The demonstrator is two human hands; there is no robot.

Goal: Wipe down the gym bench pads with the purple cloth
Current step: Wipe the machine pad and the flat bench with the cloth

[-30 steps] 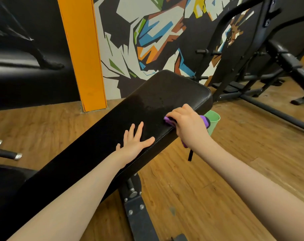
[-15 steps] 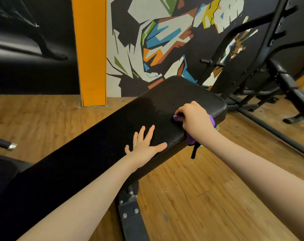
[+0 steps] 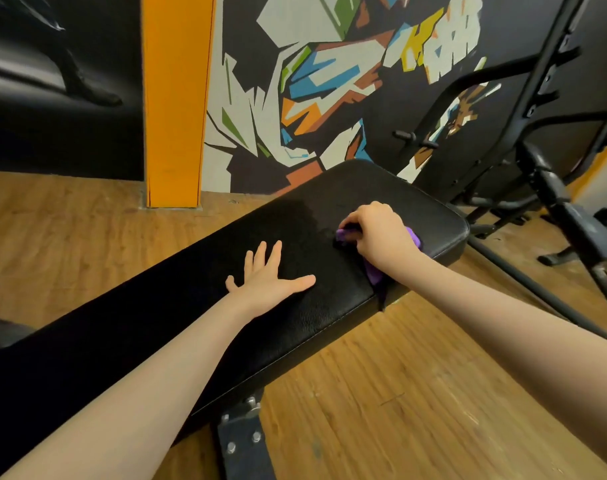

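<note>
Right hand (image 3: pixel 378 233), gripping the purple cloth (image 3: pixel 413 237), has swept further up the bench pad (image 3: pixel 330 323) toward frame centre, extending the wiped patch, while the flat-fingered left hand (image 3: pixel 267 278) braces.

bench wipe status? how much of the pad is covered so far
Early to mid. Done: a damp sheen on the bench pad left of the cloth. In hand: the right hand grips the purple cloth near the far end; the left hand rests flat. Left: the near stretch shows no sheen.
</note>
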